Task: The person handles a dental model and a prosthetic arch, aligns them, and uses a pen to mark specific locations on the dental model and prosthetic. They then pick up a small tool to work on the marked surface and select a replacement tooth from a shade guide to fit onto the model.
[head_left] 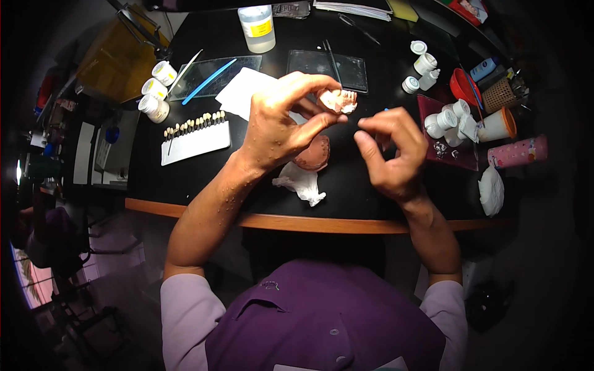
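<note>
My left hand (281, 117) is raised over the table, its thumb and fingers closed on a dental model (338, 101), pinkish-white with a row of teeth. My right hand (393, 148) is just to the right of it, fingers curled, with a gap between thumb and index fingertip. A small blue bit shows behind its knuckles; I cannot make out what it belongs to. Beneath the left hand lies a round, reddish-pink dental cast (314, 153), partly hidden by that hand. A crumpled white tissue (302, 183) touches the table in front of it.
Left: a tooth shade guide (195, 141), several white jars (154, 108) and a blue tool (209, 81) on a glass plate. Far side: a liquid bottle (257, 31) and a dark slab (352, 73). Right: small bottles (425, 63), a red bowl (464, 86) and a pink cylinder (518, 152).
</note>
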Action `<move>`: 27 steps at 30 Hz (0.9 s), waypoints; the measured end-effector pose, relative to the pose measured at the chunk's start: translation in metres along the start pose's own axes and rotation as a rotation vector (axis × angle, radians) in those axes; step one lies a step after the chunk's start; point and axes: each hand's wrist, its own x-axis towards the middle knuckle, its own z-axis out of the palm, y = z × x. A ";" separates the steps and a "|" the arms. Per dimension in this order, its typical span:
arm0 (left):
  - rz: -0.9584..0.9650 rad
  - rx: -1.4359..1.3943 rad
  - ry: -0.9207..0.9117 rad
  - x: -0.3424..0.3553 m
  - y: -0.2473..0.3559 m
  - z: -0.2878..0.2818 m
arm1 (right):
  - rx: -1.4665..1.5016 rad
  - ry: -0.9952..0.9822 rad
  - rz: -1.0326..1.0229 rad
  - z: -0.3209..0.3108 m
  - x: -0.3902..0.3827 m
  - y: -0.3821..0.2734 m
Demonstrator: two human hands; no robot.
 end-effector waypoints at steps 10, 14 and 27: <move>-0.030 0.029 0.015 -0.003 -0.002 -0.003 | -0.007 -0.439 -0.397 0.049 -0.037 -0.027; -0.029 -0.026 0.057 -0.003 -0.005 0.001 | 0.022 -0.480 -0.399 0.046 -0.038 -0.025; 0.117 0.157 -0.050 -0.005 0.005 0.007 | 0.108 0.209 -0.175 0.011 -0.010 -0.007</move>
